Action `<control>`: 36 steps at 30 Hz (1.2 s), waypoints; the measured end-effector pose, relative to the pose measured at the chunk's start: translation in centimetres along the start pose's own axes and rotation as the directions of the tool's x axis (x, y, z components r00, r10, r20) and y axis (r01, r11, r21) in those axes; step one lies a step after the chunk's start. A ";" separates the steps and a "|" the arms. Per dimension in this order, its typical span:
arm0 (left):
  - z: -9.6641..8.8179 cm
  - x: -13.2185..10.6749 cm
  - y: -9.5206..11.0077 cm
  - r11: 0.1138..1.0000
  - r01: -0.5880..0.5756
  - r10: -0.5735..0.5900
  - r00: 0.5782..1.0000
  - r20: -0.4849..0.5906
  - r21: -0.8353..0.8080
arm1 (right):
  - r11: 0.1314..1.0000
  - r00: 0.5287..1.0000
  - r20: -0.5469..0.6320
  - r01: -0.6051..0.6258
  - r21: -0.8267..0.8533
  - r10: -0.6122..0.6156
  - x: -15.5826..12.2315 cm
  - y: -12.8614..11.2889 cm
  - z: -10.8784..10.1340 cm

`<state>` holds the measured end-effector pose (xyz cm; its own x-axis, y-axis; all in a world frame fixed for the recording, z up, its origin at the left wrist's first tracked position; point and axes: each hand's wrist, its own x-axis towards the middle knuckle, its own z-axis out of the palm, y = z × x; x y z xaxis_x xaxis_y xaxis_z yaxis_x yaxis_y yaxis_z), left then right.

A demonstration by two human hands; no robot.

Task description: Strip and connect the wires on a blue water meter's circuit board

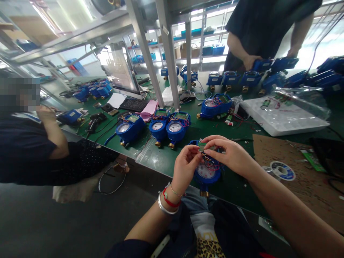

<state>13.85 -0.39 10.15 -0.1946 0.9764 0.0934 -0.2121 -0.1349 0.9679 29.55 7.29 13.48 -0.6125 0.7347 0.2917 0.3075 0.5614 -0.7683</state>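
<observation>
Right before me at the table edge lies a blue water meter (206,172) with a round dial and a brass fitting toward me. Over its opened upper part, thin coloured wires (208,159) run between my fingers. My left hand (186,163) pinches at these wires from the left, thumb against fingertips. From the right, my right hand (225,152) has its thumb and fingers closed on the same wires, close to the left fingertips. The exact ends of the wires are hidden by the fingers. Part of a green circuit board (202,146) shows behind them.
Several similar meters (176,127) stand left of mine. A white foam tray (285,114) with boards and plastic film lies behind right, a solder spool (282,171) on cardboard (264,150) nearer. One person (34,150) sits at left; another (268,32) handles meters across the table. Metal posts (168,53) rise ahead.
</observation>
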 end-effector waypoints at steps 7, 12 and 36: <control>-0.2 -0.4 -0.1 0.976 -0.081 0.078 0.997 0.022 0.201 | 0.998 0.998 -0.048 0.047 -0.037 -0.049 -0.1 0.0 0.2; -0.3 -0.1 0.4 0.863 -0.218 0.219 0.974 0.053 0.456 | 0.991 0.989 -0.095 0.106 -0.077 -0.113 -0.5 0.0 0.4; -0.5 0.0 0.2 0.880 -0.142 0.167 0.986 -0.017 0.453 | 0.995 0.943 -0.319 0.075 -0.071 -0.094 -2.2 0.3 1.2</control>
<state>13.33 -0.52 10.24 -0.2433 0.9371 0.2503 0.2752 -0.1808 0.9443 30.06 5.38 11.93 -0.3744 0.7614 0.5292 0.3114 0.6409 -0.7017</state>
